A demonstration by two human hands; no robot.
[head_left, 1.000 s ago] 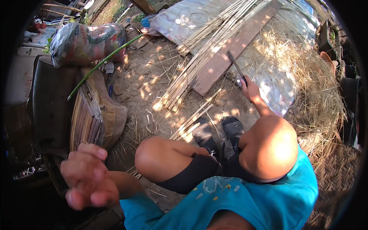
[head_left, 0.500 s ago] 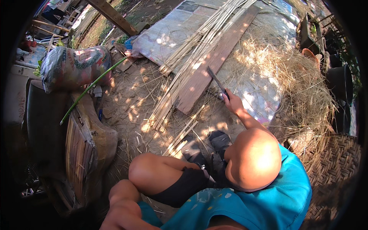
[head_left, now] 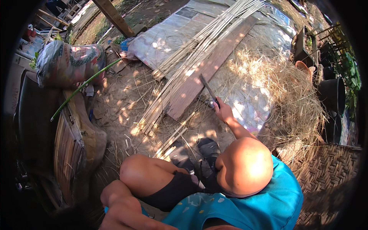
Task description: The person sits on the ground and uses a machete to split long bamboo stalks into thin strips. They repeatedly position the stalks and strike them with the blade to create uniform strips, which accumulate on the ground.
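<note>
Meanwhile, right hand (head_left: pixel 222 111) keeps its grip clamped on a knife (head_left: pixel 209 91) above the plank (head_left: pixel 207 73); left hand's (head_left: pixel 122 211) grip unclear.

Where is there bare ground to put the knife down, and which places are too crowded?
Bare dirt lies between the printed sack and the bamboo strips. The grey sheet beside the right hand holding the knife is partly free. Crowded: the wooden plank, the straw pile.

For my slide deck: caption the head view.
Seated person's right hand grips a knife over a wooden plank and bamboo strips; left hand empty.
</note>
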